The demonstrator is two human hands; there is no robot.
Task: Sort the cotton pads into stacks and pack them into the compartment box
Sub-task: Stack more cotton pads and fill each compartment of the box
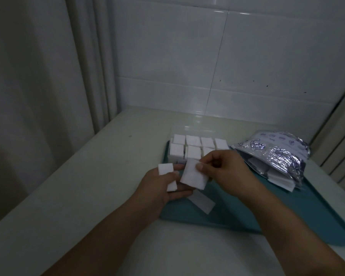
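White cotton pad (191, 176) at frame centre, right hand (225, 168) pinching it; left hand (163, 186) gripping small pad stack (167, 176); compartment box (195, 147) sitting above.

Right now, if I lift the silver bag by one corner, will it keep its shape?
Probably not. The silver bag looks crinkled and thin, so it would likely sag. Its mouth gapes towards the tray, and the loose pads sticking out might slide free.
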